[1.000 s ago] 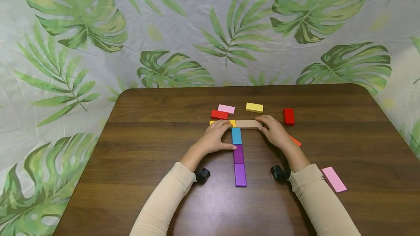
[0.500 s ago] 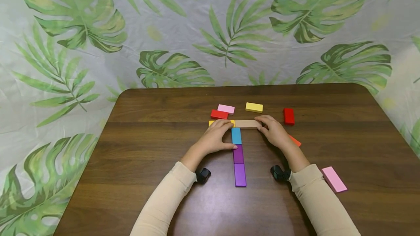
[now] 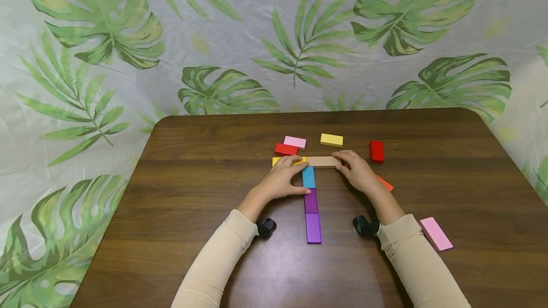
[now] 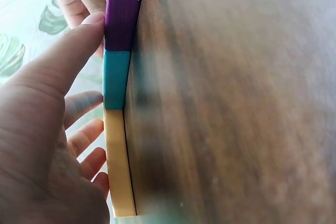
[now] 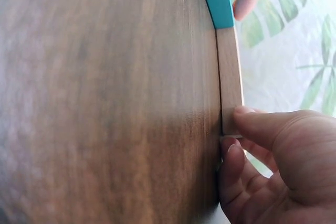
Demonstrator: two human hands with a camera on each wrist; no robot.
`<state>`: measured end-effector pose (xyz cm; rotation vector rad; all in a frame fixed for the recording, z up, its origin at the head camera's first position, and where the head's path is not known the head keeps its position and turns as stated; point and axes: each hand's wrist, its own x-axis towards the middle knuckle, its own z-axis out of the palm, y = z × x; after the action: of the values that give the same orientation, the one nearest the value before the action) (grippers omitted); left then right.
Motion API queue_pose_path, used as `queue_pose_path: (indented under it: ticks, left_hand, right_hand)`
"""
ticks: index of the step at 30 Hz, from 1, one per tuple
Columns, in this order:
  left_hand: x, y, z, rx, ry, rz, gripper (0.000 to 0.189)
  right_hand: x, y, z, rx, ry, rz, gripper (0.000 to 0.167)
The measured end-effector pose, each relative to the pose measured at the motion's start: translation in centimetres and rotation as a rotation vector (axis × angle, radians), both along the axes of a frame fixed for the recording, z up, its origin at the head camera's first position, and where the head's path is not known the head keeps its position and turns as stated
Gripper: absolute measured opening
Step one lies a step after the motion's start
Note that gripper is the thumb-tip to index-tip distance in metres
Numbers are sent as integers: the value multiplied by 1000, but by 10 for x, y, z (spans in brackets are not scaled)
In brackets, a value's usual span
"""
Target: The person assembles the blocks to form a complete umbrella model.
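Flat wooden blocks form a T on the table. A golden-yellow block [image 3: 277, 161], partly covered by my left hand [image 3: 281, 178], and a plain wood-coloured block [image 3: 321, 161] make its crossbar. The stem runs toward me through a blue block [image 3: 308, 177], a dark purple block [image 3: 310, 201] and a lighter purple block [image 3: 313, 228]. My left fingers are spread over the yellow block and the corner by the blue one, while the thumb touches the dark purple block. At the crossbar's right end, my right hand [image 5: 294, 156] pinches the plain block between thumb and fingers.
Behind the T lie a red block [image 3: 286, 149], a pink block [image 3: 295, 142] and a pale yellow block [image 3: 331, 140]. Another red block [image 3: 377, 151] is farther right. An orange block [image 3: 385, 183] is partly behind my right wrist; a pink block [image 3: 435, 234] lies beside the right sleeve.
My left fingertips have shifted very slightly to the right across the yellow and blue blocks. The right hand and the blocks look nearly still.
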<state>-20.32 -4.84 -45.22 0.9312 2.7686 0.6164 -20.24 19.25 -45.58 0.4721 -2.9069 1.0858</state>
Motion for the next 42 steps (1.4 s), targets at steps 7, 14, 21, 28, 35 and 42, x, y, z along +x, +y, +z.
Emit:
queue_pose_path:
  ticks: [7,14,21,28,35,42]
  left_hand:
    - [0,0,1,-5,-13,-1,77]
    - [0,1,2,-19,-7,-1,75]
    - [0,1,2,-10,-4,-2,75]
    - [0,0,1,-2,-21,4,76]
    - [0,0,2,3,-29,5,75]
    - [0,1,0,0,-29,5,75]
  right_hand:
    - [1,0,1,-1,-2,-2,35]
    - [4,0,5,-55,-12,-52,40]
    - [13,-2,15,-181,87,-124,42]
    - [30,1,29,-284,189,-145,42]
    - [46,10,37,-316,283,-219,44]
    - [61,22,34,-342,426,-270,50]
